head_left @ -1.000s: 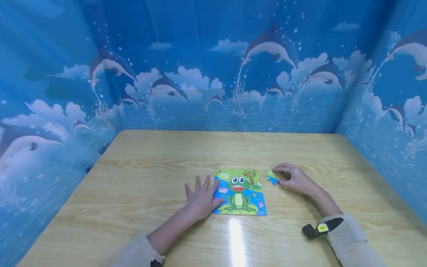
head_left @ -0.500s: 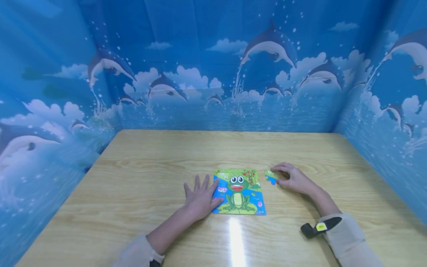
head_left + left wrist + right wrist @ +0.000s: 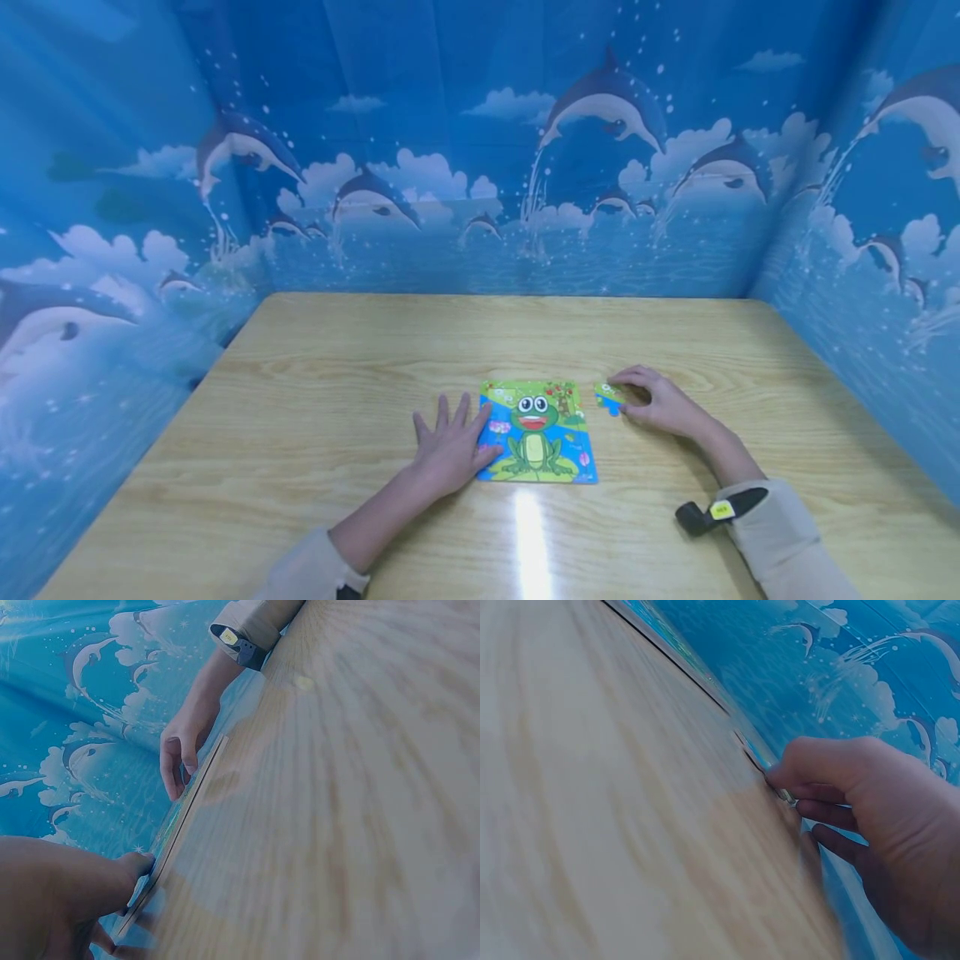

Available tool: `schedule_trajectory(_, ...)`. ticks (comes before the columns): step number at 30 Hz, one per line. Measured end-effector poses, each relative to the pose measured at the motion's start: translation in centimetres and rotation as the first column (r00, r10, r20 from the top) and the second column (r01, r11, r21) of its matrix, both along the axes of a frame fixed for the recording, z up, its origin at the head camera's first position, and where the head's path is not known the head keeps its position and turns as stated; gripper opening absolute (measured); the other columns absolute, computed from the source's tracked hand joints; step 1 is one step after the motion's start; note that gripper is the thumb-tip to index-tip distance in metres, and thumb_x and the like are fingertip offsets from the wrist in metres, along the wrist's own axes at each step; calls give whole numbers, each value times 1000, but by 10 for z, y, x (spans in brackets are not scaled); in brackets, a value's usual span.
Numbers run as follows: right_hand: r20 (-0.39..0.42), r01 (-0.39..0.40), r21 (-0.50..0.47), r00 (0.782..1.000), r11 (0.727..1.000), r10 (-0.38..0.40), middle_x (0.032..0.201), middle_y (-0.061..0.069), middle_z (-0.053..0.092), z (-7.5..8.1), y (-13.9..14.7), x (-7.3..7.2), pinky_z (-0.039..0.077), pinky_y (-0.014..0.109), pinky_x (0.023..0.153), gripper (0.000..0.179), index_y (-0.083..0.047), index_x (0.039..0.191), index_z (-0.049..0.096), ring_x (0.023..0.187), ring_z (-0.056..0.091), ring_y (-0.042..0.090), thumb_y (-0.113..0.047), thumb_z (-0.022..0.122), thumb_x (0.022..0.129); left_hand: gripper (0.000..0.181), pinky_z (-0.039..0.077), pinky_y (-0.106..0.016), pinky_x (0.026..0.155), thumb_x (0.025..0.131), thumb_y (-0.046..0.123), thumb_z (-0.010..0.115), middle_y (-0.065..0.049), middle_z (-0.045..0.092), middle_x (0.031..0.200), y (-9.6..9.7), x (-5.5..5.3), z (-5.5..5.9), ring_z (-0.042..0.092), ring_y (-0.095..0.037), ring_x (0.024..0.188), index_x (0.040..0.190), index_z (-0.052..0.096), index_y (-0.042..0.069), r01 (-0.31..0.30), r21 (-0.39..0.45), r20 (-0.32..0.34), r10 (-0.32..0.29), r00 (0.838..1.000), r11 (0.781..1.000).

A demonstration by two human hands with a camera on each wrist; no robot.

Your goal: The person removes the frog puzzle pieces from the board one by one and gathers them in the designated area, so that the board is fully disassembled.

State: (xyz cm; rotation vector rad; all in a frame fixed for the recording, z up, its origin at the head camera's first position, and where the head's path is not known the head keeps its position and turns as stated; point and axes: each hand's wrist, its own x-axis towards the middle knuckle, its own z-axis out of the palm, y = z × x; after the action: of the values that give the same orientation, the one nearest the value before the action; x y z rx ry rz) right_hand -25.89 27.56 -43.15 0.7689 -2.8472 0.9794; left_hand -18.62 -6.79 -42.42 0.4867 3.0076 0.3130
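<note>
Here, left grip [image 3: 450, 454] slack, fingers spread, thumb and forefinger on the left edge of the frog puzzle [image 3: 534, 437], flat on the worktop [image 3: 337, 375]; right grip [image 3: 665, 406] pinches a loose piece [image 3: 608, 397] just beside the puzzle's upper right edge

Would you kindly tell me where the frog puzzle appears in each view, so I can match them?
Head: the frog puzzle is below and slightly right of centre.
Left wrist: left of centre, the puzzle shows nearly edge-on.
Right wrist: at the top, left of centre, nearly edge-on.
Shared landmark: the right hand, visible in all three.
</note>
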Motion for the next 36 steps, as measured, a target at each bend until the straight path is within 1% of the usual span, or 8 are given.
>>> schedule_trajectory(6,-30,-14,-29,999,999,13,121,19,51,2,-5,0,31,57,95,47,-1,121,56,114,43,40,-7,69,77,68,6,-73,93,89,59,42,-18,23,147,-2,1,0,10,-47,131,144,33,20,-8,7,-2,8,1000,1000)
schedule_trajectory(11,-56,-60,-49,997,997,57,120,17,52,12,-18,1,38,54,92,41,-1,120,57,112,46,38,-3,65,80,69,7,-73,92,89,59,41,-19,22,147,-2,1,0,10,-47,131,144,32,20,-4,1,-4,4,1000,1000)
schedule_trajectory(18,-25,-128,-20,992,992,128,119,15,53,30,-59,2,40,53,90,32,-2,118,59,112,47,37,-4,60,85,68,6,-73,92,89,59,41,-19,22,147,-2,1,-1,10,-47,131,144,32,19,-3,19,-8,3,1000,1000)
schedule_trajectory(22,-2,-169,7,986,986,169,114,12,56,32,-84,-1,42,49,89,25,-3,112,63,109,49,33,-5,58,87,68,6,-73,92,89,59,40,-19,21,147,-1,1,-1,9,-47,131,144,32,19,2,30,-2,-2,1000,1000)
schedule_trajectory(26,25,-186,50,983,981,184,111,9,57,30,-103,-5,44,44,87,21,-4,108,65,105,52,28,-8,58,88,68,6,-73,92,90,58,40,-19,21,147,0,1,-1,9,-48,131,145,31,19,6,28,4,-6,1000,1000)
schedule_trajectory(29,18,-172,93,985,981,171,108,7,57,27,-112,-6,44,42,85,18,-6,104,66,102,52,26,-9,59,87,68,6,-73,92,90,59,40,-19,21,147,1,1,0,9,-48,131,145,31,19,7,22,6,-7,1000,1000)
schedule_trajectory(32,-12,-135,124,990,983,137,107,6,57,22,-118,-6,44,43,87,17,-7,101,67,102,52,26,-9,61,86,69,6,-73,93,90,59,40,-19,20,147,1,1,0,9,-47,131,145,31,19,7,11,7,-7,1000,1000)
schedule_trajectory(36,-47,-75,127,996,989,82,105,4,56,18,-123,-4,43,43,89,16,-10,99,67,102,51,25,-8,62,84,69,7,-73,93,89,59,40,-19,21,147,0,1,1,10,-47,131,145,31,20,5,0,1,-5,1000,1000)
